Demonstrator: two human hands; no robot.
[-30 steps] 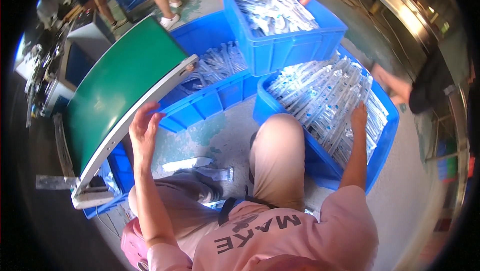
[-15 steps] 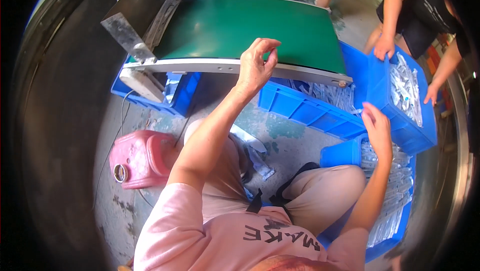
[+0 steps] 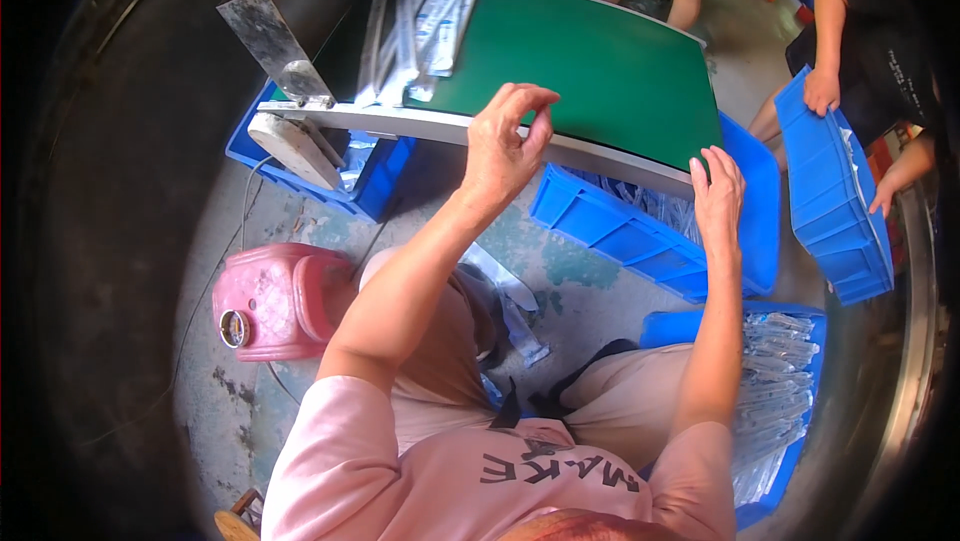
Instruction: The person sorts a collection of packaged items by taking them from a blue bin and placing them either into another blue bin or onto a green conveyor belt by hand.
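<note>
1. The left hand (image 3: 510,136) is bent over the belt's near edge, thumb and fingers curled with a gap, holding nothing I can see.
2. The right hand (image 3: 718,196) is by the belt's right corner, fingers a bit apart; I can't tell if it touches.
3. One smooth green belt (image 3: 600,66) has at least five long, flat, shiny plastic packets (image 3: 405,31) overlapping at its left.
4. Four blue plastic boxes are near: left box (image 3: 375,191), middle box (image 3: 600,226), right box (image 3: 685,326), and a tipped box (image 3: 835,211) a person (image 3: 885,26) holds.
5. One pink, rounded stool (image 3: 275,301) is on the floor (image 3: 250,441).
</note>
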